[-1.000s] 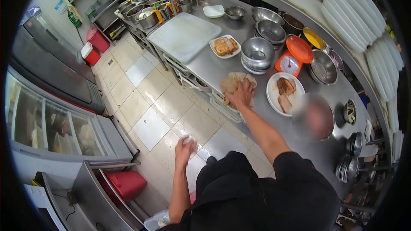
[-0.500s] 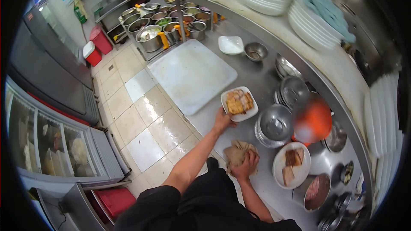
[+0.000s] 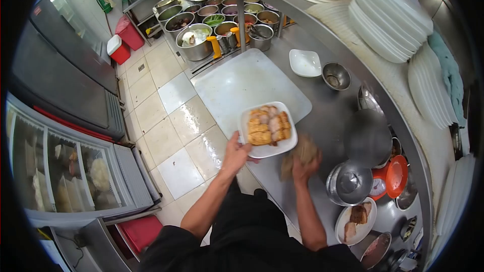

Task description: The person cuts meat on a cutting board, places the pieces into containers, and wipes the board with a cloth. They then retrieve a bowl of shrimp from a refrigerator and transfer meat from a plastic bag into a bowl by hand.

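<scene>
Left hand (image 3: 236, 152) grips the plate of fried pieces (image 3: 267, 129) by its rim; right hand (image 3: 304, 163) clutches the rag (image 3: 301, 151). One-handed, the plate could tip.

A white square plate (image 3: 268, 132) of fried golden pieces is lifted level above a crumpled brown cloth (image 3: 302, 153).

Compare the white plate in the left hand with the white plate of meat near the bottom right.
The left hand holds the square plate lifted above the counter; the round plate rests on it. The square plate carries many golden pieces, the round plate a few brown slabs. Both are white and hold food.
</scene>
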Demonstrator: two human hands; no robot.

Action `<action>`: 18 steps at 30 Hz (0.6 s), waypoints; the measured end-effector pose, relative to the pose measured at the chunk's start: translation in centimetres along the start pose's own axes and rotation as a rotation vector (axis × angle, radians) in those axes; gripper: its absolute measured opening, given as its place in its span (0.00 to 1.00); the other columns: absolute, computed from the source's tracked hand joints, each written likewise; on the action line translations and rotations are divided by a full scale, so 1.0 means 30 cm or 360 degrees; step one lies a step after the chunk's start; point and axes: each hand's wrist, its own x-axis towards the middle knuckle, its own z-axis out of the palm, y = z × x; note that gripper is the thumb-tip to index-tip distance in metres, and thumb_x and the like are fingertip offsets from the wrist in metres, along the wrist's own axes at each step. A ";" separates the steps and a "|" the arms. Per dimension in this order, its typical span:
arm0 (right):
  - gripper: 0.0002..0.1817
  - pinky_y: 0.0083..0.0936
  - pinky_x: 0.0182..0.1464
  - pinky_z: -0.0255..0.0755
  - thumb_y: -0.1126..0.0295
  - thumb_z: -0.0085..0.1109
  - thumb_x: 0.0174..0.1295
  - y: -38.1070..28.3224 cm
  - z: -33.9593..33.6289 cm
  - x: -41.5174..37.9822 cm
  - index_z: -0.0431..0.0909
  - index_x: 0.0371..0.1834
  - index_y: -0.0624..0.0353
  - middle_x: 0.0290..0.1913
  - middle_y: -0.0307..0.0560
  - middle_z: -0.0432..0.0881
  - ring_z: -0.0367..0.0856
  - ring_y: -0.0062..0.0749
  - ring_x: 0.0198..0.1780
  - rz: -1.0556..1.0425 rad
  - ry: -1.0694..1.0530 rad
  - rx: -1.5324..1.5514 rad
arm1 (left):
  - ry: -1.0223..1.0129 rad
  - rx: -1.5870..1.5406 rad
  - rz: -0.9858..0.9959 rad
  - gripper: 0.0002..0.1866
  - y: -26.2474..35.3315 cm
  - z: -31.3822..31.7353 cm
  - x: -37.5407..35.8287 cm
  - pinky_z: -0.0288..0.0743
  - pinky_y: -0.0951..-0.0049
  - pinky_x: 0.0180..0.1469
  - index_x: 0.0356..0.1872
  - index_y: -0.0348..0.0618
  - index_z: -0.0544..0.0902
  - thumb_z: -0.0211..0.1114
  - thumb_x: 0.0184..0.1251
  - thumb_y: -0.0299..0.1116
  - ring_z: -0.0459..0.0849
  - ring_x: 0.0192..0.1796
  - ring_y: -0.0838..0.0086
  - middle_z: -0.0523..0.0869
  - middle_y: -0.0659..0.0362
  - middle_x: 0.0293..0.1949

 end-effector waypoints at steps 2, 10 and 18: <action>0.30 0.47 0.59 0.64 0.62 0.71 0.42 0.021 0.153 0.167 0.77 0.50 0.62 0.51 0.52 0.77 0.72 0.49 0.57 -0.0146 -0.0085 -0.0116 | 0.0085 -0.0073 0.0106 0.28 0.067 -0.138 -0.039 0.87 0.63 0.27 0.63 0.28 0.60 0.47 0.56 0.15 0.87 0.29 0.56 0.84 0.38 0.39; 0.32 0.44 0.63 0.61 0.59 0.71 0.42 -0.066 0.763 0.406 0.77 0.50 0.66 0.55 0.53 0.75 0.69 0.54 0.58 0.0045 0.0007 -0.0927 | 0.0673 -0.0001 0.0197 0.27 0.138 -0.650 -0.219 0.84 0.66 0.22 0.58 0.28 0.65 0.48 0.51 0.18 0.86 0.24 0.62 0.84 0.44 0.36; 0.33 0.37 0.65 0.64 0.68 0.69 0.33 -0.374 1.261 -0.022 0.77 0.50 0.66 0.56 0.55 0.76 0.69 0.52 0.60 -0.0499 -0.1131 0.0163 | 0.0837 -0.0087 0.0101 0.25 0.213 -0.877 -0.289 0.84 0.65 0.20 0.55 0.29 0.66 0.50 0.50 0.17 0.86 0.25 0.62 0.83 0.44 0.38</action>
